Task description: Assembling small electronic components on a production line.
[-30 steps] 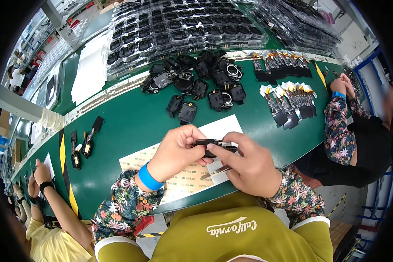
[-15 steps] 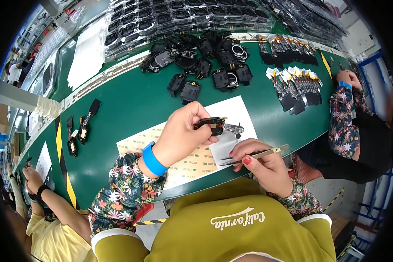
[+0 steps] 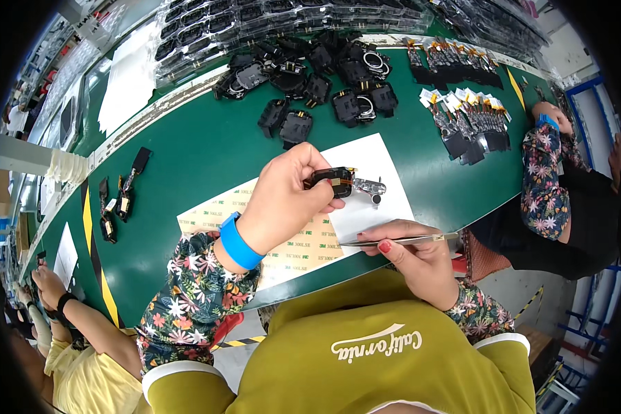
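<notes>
My left hand [image 3: 286,196], with a blue band at the wrist, pinches a black plastic device housing [image 3: 340,183] between thumb and fingers. From the housing's right side sticks out a small circuit part [image 3: 370,188] with a round black piece at its end. Metal tweezers [image 3: 421,239] lie in my right hand [image 3: 414,255], their tips pointing left over the paper and apart from the housing. Beneath both hands are a white sheet [image 3: 372,155] and a tan printed adhesive sheet [image 3: 303,248].
A heap of black housings [image 3: 297,76] lies beyond my hands, with trays of similar parts [image 3: 221,27] behind. Rows of flex-cable parts [image 3: 469,117] sit at right. Several finished-looking black pieces [image 3: 123,196] lie left, near striped tape [image 3: 96,255]. Co-workers' arms [image 3: 545,179] are on either side.
The tweezers have turned in my right hand to lie more level, their tips slightly higher and farther left. My left hand keeps its hold on the housing.
</notes>
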The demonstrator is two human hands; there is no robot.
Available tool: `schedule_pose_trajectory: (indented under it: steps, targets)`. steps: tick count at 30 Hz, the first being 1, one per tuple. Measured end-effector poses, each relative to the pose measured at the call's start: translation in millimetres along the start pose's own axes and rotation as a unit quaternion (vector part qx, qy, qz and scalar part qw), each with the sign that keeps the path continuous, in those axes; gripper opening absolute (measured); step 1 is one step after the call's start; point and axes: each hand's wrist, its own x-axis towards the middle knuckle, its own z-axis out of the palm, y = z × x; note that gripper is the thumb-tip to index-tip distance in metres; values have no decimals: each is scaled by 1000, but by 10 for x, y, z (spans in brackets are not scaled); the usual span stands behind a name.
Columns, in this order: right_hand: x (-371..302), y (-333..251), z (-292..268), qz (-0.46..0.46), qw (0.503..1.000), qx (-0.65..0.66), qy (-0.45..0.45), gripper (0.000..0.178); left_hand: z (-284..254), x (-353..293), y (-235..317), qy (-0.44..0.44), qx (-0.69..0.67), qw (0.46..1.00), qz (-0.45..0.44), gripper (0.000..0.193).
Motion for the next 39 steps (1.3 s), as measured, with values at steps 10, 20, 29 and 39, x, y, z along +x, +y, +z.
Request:
schedule_pose_trajectory:
  steps: [10, 20, 29, 39]
  targets:
    - [102, -79, -189, 110, 960, 254, -47, 21, 5, -19, 1, -2, -39, 999, 7, 8]
    - [331, -68, -53, -38, 982, 163, 89, 22, 3, -49, -60, -53, -81, 995, 38, 11]
    - [334, -67, -14, -109, 988, 23, 109, 21, -6, -71, -14, -51, -85, 995, 14, 12]
    - [294, -81, 39, -138, 984, -31, 110, 18, 2, -64, 17, -49, -90, 995, 4, 12]
